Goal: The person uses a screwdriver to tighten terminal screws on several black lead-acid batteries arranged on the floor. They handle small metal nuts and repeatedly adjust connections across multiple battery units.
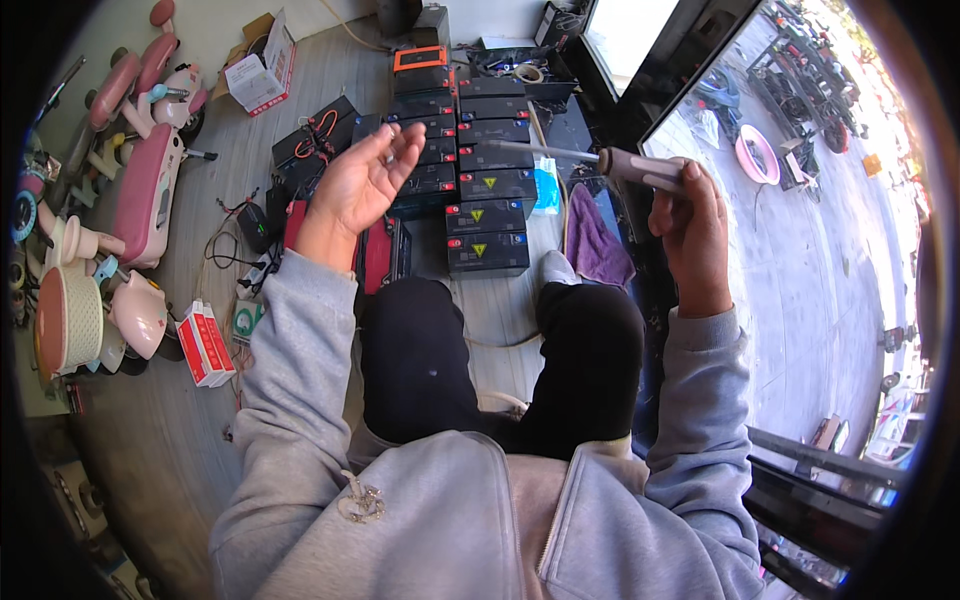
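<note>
The screwdriver (pixel 645 169) has a smooth, plastic-looking handle with a soft sheen and a slim metal shaft (pixel 550 152). The black batteries (pixel 500 262) have smooth, mostly matt cases that look like plastic. The purple towel (pixel 598 240) is matt, rough-looking cloth. The grey jacket (pixel 420 520) is soft, dull fabric, and the black trousers (pixel 415 340) are matt cloth. The pink scooter body (pixel 146 215) looks like glossy plastic; the red-and-white box (pixel 206 345) is smooth card. The floor (pixel 150 430) shows a smooth, wood-like grain.

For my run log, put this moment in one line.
left hand: open, empty | right hand: gripping screwdriver | ahead: black batteries | right of batteries: purple cloth
</note>
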Motion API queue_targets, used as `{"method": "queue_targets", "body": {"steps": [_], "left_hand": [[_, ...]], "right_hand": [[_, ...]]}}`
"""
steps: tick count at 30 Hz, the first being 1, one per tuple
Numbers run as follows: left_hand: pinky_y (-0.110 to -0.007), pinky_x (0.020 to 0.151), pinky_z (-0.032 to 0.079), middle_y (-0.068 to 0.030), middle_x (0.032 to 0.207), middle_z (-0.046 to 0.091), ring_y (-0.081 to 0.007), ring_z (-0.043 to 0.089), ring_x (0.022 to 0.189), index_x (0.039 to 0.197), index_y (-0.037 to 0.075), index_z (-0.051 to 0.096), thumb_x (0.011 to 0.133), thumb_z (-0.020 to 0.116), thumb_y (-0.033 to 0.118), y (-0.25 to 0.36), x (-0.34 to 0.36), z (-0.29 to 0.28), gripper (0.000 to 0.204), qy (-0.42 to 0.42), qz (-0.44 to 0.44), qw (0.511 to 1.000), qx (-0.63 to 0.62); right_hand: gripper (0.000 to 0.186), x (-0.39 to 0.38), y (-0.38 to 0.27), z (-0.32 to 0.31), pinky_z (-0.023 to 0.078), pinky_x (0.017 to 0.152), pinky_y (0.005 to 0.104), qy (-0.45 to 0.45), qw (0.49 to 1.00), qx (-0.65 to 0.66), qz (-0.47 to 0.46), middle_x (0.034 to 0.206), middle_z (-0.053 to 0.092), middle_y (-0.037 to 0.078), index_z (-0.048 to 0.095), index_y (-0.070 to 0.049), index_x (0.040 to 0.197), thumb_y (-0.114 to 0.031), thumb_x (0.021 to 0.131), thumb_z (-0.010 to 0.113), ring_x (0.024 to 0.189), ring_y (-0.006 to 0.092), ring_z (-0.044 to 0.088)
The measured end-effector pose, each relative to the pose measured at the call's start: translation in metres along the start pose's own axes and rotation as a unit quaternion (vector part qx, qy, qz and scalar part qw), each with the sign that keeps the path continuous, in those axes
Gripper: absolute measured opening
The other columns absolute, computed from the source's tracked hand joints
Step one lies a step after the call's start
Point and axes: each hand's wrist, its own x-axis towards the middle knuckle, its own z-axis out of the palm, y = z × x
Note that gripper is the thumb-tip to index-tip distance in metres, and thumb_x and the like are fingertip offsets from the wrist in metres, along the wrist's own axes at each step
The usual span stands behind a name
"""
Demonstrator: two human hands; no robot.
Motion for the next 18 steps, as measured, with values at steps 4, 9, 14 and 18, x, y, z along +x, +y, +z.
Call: {"method": "queue_targets", "body": {"steps": [4,9,14,18], "left_hand": [[-0.024,0.075,0.054,-0.0078,0.1,0.063,-0.014,0.061,0.086,0.106,0.003,0.06,0.097,0.056,0.012,-0.032,0.02,-0.05,0.014,-0.014,-0.076,0.994,0.073],[-0.025,0.076,0.053,-0.0068,0.095,0.064,-0.0132,0.062,0.084,0.11,0.001,0.06,0.095,0.059,0.01,-0.086,0.048,-0.1,0.017,0.049,-0.162,0.982,0.089],[-0.029,0.082,0.055,-0.0074,0.096,0.065,-0.0147,0.065,0.084,0.112,0.001,0.063,0.094,0.06,0.009,-0.133,0.08,-0.127,0.019,0.056,-0.186,0.981,0.021],[-0.03,0.086,0.054,-0.0044,0.096,0.063,-0.0138,0.062,0.09,0.114,0.001,0.062,0.096,0.056,0.009,-0.15,0.093,-0.139,0.021,0.051,-0.195,0.979,-0.002]], "right_hand": [[0.032,0.03,0.045,-0.008,0.038,0.048,0.0235,-0.016,0.999,-0.023,0.045,0.064,0.052,0.003,0.057,0.0,0.101,-0.03,0.102,0.046,0.051,0.008,0.043],[0.027,0.066,0.103,-0.017,0.039,0.051,0.0192,-0.015,0.993,-0.048,0.107,0.071,0.056,0.001,0.057,-0.001,0.108,-0.026,0.098,0.056,0.055,0.005,0.05],[0.024,0.096,0.155,-0.022,0.038,0.051,0.0188,-0.007,0.983,-0.081,0.163,0.072,0.055,-0.001,0.056,-0.002,0.105,-0.025,0.097,0.057,0.057,0.0043,0.049],[0.024,0.104,0.183,-0.033,0.037,0.053,0.0184,-0.031,0.976,-0.102,0.19,0.073,0.053,-0.002,0.056,-0.003,0.107,-0.025,0.097,0.057,0.059,0.0046,0.046]]}}
